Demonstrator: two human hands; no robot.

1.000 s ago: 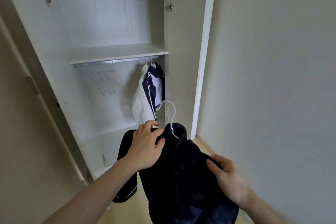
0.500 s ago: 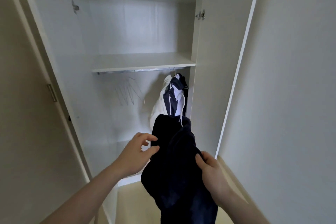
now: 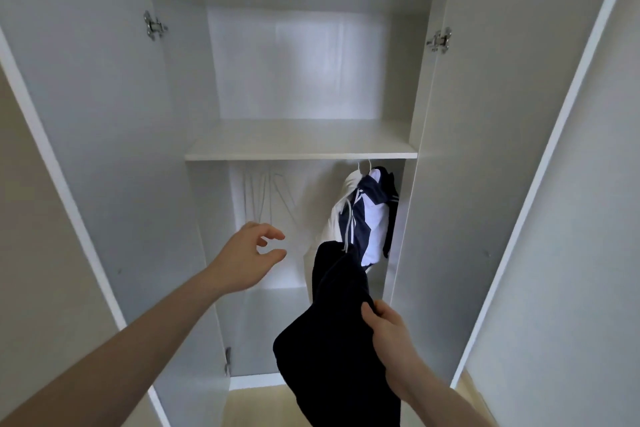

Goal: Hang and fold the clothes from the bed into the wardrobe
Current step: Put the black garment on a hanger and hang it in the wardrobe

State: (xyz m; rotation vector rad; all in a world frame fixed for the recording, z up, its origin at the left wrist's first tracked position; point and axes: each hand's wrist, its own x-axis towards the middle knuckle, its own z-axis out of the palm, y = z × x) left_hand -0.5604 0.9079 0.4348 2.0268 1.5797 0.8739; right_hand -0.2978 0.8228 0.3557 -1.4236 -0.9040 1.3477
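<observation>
The dark garment [image 3: 341, 315] is gripped low by the right hand [image 3: 389, 333], its length hung upright below the rail; the left hand [image 3: 247, 262], empty and loosely spread, is held nearer the spare hangers [image 3: 266, 198].

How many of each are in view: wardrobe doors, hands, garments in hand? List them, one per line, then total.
Wardrobe doors: 2, left door and right door
Hands: 2, left hand and right hand
Garments in hand: 1, dark garment
Total: 5

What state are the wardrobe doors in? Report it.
Open. The left door and right door are both swung outward, hinges exposed, showing the shelf and hanging clothes inside.
</observation>
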